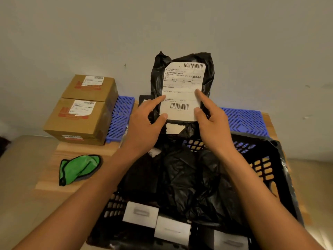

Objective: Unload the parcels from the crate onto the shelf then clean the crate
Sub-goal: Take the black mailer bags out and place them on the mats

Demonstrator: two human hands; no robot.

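A plain grey-white wall [162, 24] is filling the whole back of the room, and a light wooden table [54, 177] is sitting pushed up against it. Taking up most of the near side of the table is a black plastic crate [270, 170] with slotted walls, still stuffed with crumpled black parcels [180, 177] (a few white labels are poking out along the near edge). Behind it, a blue slatted shelf panel [246, 121] is running along the wall, with two cardboard boxes [84, 109] stacked on its left end, each wearing a shipping label.

The person is holding one black bagged parcel [182, 73] upright above the far edge of the crate, its big white label facing us with barcodes top and bottom. The left hand [144, 123] is pinching the label's left edge, thumb and forefinger clamped on it, and the right hand [212, 120] is doing the same on the right edge, other fingers curled behind the bag.

A green cloth [79, 168] with dark trim is lying bunched up on the table to the left of the crate, apart from it.
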